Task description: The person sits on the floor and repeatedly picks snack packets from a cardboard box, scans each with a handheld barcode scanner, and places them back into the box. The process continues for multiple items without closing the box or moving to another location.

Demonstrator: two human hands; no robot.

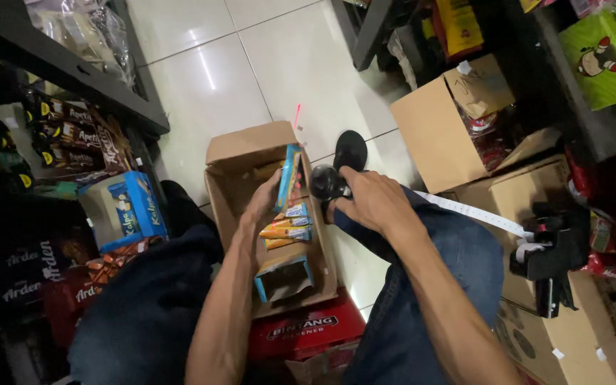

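Two hands work over the open cardboard box (233, 187): left hand (265, 202) pinches a blue snack pack (290, 176) upright by its edge, right hand (373, 199) clamps a black roller tool (328, 182) against it.

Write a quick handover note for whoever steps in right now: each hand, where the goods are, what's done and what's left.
Left hand: inside the open cardboard box, fingers on an upright blue snack pack.
Right hand: gripping a dark round-ended tool right beside that pack; what kind of tool cannot be told.
Goods: several packs lie stacked in the box, with an emptied blue inner carton at its near end. The box sits on a red crate.
Nearby: black label gun with its paper strip on the carton to the right.
Done: cannot tell.
Left: packs remain in the box.
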